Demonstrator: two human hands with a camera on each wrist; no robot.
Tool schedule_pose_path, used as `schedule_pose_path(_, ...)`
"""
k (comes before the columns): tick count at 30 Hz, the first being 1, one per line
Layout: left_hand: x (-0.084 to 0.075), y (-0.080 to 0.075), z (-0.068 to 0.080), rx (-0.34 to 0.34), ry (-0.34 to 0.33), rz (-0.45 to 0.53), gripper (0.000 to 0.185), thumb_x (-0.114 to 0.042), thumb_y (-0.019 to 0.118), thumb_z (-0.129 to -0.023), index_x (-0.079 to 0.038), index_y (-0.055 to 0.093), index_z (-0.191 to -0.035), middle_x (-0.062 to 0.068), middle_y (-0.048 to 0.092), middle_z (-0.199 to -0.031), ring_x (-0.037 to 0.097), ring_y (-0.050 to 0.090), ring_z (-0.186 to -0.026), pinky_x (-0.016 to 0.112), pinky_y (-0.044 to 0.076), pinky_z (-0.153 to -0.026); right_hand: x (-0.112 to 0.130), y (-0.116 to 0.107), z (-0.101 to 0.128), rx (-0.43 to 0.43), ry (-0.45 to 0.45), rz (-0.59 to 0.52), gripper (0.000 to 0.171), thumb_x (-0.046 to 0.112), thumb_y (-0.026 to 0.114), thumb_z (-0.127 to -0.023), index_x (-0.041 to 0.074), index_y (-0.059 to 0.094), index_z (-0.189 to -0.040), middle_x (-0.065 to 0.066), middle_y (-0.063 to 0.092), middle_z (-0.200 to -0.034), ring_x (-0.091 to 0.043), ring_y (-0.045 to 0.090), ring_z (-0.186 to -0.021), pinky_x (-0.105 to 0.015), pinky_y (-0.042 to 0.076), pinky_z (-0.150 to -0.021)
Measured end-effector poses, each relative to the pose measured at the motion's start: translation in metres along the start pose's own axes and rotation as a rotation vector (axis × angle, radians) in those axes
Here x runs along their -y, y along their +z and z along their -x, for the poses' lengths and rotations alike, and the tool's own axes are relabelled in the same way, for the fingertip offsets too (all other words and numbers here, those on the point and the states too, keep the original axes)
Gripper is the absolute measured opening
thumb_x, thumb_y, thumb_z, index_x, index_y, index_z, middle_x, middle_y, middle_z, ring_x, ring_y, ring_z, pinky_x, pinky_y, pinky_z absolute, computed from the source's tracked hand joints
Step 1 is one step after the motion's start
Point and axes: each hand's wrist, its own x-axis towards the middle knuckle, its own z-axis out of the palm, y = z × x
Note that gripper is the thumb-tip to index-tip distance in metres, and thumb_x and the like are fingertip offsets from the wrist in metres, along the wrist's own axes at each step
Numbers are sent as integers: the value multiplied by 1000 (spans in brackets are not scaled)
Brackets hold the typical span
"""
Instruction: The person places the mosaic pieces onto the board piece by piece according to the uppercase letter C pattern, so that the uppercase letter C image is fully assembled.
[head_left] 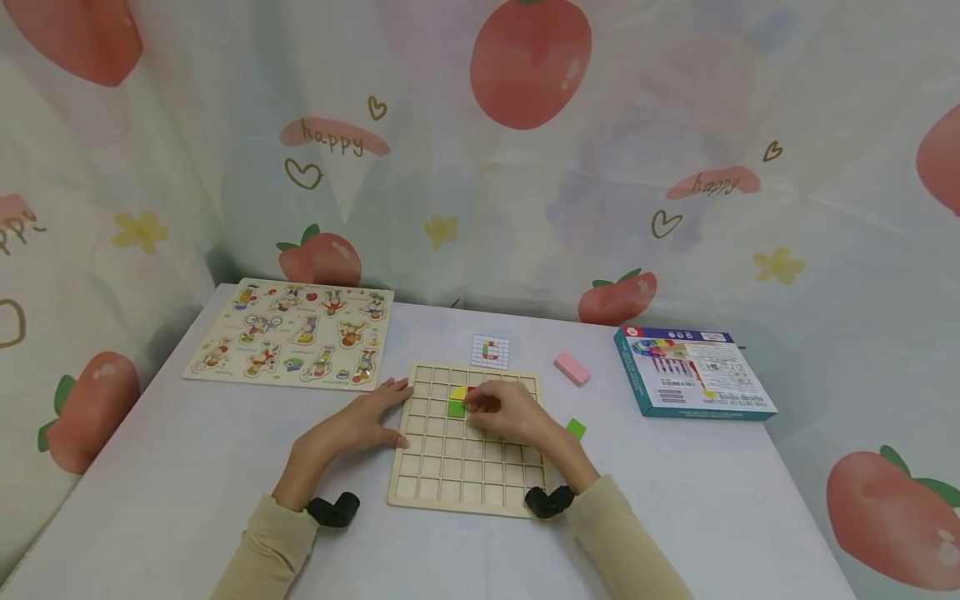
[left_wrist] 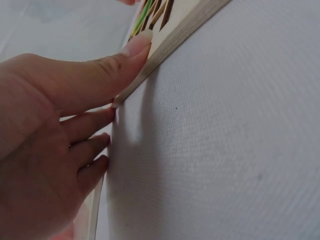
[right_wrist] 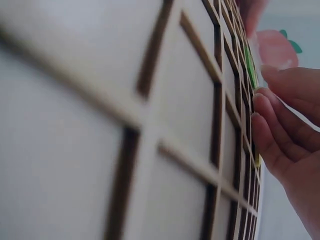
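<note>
A square wooden grid board point(head_left: 427, 493) lies on the table, its cells parted by thin raised strips. In its upper middle are a yellow piece point(head_left: 457, 392), a green tile point(head_left: 456, 408) and a bit of red piece point(head_left: 470, 390), partly covered by my right hand point(head_left: 510, 412). That hand's fingertips touch the board beside these pieces; no piece shows between thumb and fingers. Along the board's left edge rests my left hand point(head_left: 362, 419), fingers spread. In the left wrist view its thumb point(left_wrist: 135, 47) lies on the rim.
Behind the board lies a small card with a printed grid pattern point(head_left: 480, 353). A pink block point(head_left: 572, 368) and a loose green tile point(head_left: 576, 428) lie to the right, with a flat teal-edged box point(head_left: 675, 410) farther over. At back left is a wooden picture puzzle point(head_left: 281, 375).
</note>
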Motion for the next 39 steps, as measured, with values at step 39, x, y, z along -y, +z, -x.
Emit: schedule_pose_path(39,-1,-1,2,13,30,-13,87,-23,84,-86,-4,39,-158,15,26,-170,40,14,-159,61,18,-126,-53,-60,90,-137,294,35,20,17,74,-94,13,75,-114,0,72,-103,-17,63,-91,-22,56,-79)
